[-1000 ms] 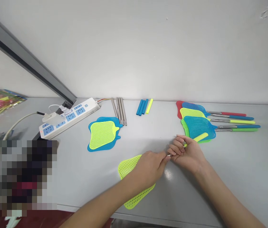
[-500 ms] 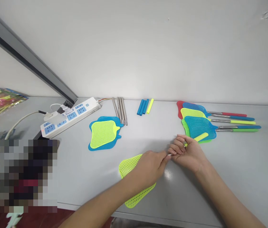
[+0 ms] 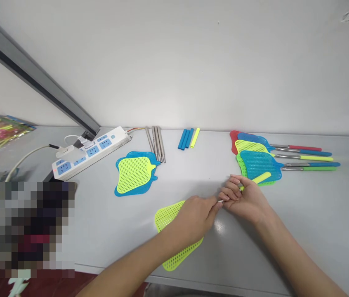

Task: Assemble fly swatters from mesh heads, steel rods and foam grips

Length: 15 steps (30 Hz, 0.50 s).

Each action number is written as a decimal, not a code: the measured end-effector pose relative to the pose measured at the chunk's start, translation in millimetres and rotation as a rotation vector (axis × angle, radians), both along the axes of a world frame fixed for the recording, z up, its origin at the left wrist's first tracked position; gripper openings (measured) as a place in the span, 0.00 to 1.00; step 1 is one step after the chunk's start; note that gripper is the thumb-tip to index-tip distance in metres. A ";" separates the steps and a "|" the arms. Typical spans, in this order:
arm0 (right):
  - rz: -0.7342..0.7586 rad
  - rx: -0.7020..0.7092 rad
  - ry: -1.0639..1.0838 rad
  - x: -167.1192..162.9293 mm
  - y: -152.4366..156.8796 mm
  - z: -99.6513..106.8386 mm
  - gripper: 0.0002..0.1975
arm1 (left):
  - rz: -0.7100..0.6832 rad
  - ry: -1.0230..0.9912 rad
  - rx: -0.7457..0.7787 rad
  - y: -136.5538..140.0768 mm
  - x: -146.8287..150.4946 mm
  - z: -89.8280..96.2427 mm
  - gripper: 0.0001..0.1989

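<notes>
A fly swatter with a yellow-green mesh head is held between both my hands, low over the table. My left hand is closed around its neck and hides part of the head. Fingers of my right hand wrap round its metal rod, with the yellow grip poking out past the palm. A short bit of metal shows between the two hands. Just beyond my right hand lie several whole fly swatters in red, blue, yellow and green, overlapping, their handles pointing right.
Loose blue and yellow swatter heads lie stacked left of centre. Behind them are several metal rods, and beside those, blue and yellow grip sleeves. A white power strip with plugs and cables sits at left, near bagged items.
</notes>
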State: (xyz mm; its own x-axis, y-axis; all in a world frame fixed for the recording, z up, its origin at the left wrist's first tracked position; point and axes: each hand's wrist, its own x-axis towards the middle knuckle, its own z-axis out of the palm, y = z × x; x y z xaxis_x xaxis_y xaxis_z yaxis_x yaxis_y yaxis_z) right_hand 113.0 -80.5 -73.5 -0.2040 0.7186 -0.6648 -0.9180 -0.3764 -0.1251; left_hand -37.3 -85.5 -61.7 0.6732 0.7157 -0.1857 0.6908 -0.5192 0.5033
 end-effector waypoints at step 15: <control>0.013 -0.005 0.003 -0.6 0.9 1.0 0.14 | 0.002 -0.001 0.003 -0.8 0.0 -0.1 0.20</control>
